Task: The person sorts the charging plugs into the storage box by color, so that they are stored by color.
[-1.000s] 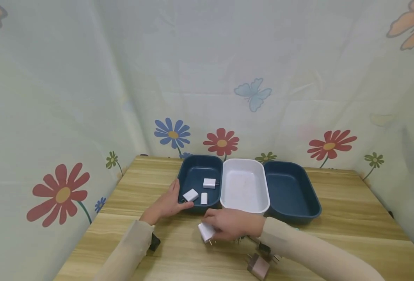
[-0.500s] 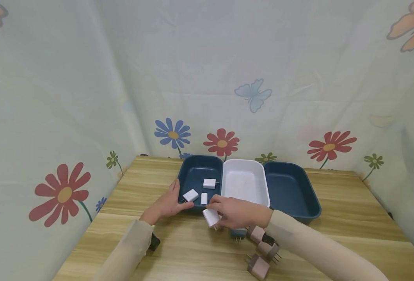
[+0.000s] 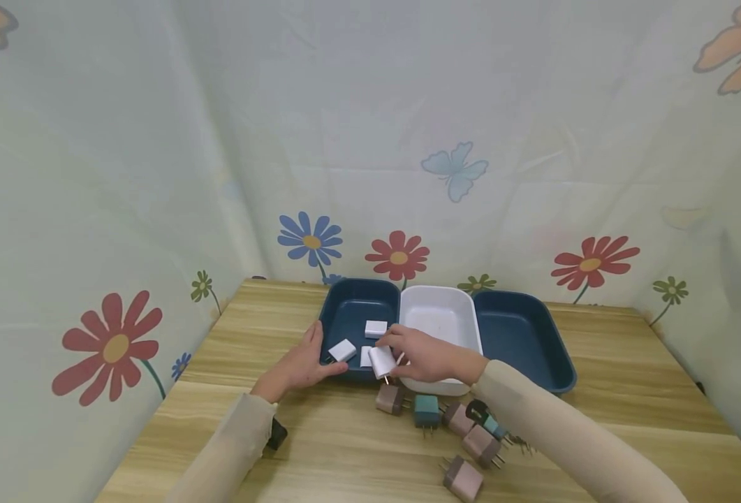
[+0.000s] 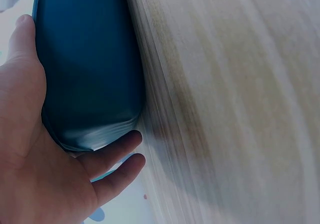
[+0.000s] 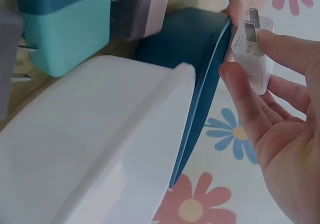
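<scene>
"What's in the right hand (image 3: 429, 358)?"
"A white charger (image 3: 383, 362), pinched between thumb and fingers, held up at the near right corner of the left blue tray (image 3: 353, 316)."
"Over the rim, or short of it?"
"I can't tell."
"And the left hand (image 3: 297, 362)?"
"Fingers spread, touching that tray's near left corner, with the thumb apart from the others."
"Anything inside?"
"Three more white chargers (image 3: 343, 351), one partly hidden behind the held one."
"On the desk (image 3: 326, 454)?"
"Pink chargers (image 3: 464, 480) and a teal charger (image 3: 427, 409), nearer than the white tray (image 3: 436, 313)."
</scene>
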A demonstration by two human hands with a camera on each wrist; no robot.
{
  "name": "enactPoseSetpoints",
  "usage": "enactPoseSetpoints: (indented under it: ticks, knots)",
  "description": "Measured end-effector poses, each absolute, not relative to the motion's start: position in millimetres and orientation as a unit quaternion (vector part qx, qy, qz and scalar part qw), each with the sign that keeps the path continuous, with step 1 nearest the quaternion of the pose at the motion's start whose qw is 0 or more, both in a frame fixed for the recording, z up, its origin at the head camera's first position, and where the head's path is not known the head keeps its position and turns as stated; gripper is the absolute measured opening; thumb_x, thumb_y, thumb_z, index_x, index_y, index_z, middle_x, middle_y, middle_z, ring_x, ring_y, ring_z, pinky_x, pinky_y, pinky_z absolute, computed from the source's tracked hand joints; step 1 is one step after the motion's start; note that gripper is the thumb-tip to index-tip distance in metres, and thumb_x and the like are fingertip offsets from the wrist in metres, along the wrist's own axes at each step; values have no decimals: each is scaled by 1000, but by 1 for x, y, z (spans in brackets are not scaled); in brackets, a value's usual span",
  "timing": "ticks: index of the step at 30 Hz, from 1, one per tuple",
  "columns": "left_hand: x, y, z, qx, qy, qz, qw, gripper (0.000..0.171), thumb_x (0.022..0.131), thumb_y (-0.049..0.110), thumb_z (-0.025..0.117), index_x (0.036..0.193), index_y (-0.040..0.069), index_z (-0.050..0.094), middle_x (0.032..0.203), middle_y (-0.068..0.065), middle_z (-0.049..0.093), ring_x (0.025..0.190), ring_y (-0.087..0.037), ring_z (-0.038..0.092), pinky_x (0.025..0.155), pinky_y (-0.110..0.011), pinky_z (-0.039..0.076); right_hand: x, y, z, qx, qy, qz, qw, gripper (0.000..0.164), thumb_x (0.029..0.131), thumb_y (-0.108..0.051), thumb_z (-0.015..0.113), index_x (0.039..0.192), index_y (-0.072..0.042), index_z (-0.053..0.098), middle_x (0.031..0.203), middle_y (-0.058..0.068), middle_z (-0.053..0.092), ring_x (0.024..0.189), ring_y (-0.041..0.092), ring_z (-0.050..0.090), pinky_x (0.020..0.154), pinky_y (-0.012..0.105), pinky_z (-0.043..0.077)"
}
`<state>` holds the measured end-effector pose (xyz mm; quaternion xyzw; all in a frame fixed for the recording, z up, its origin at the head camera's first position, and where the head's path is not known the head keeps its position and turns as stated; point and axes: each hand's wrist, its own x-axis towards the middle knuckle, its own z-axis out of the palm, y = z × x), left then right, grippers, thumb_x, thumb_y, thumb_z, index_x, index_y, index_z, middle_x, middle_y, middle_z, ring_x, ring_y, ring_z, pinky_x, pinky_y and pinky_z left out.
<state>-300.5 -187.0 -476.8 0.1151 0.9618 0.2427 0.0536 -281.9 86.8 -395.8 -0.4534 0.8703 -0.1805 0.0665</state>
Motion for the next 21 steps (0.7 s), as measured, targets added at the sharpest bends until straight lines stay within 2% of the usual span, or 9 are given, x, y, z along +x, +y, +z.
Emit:
enactPoseSetpoints:
  ticks: [2, 9, 21]
  knots:
    - [-302, -187, -478, 116, 961, 244, 54, 116, 78, 64, 63, 150, -3, 1, 155, -22, 5, 136, -40, 25, 106, -51, 29, -288, 86, -396, -445, 873, -189, 71, 49, 83, -14, 74, 127, -5, 55, 113, 7, 51, 91, 15, 61, 78, 27, 53]
    - [-304, -189, -482, 114, 962, 242, 55, 116, 78, 65, 63, 150, -2, 1, 156, -22, 4, 137, -39, 25, 106, -51, 29, -306, 80, -394, -391, 894, -199, 87, 53, 82, -20, 75, 130, -9, 55, 113, 4, 53, 93, 14, 60, 80, 23, 51]
    - [-303, -190, -482, 111, 960, 249, 64, 118, 76, 67, 62, 150, -1, -1, 156, -21, 2, 137, -38, 25, 106, -51, 29, -334, 63, -393, -337, 911, -206, 118, 52, 82, -20, 75, 129, -8, 56, 114, 7, 53, 93, 19, 59, 78, 25, 51]
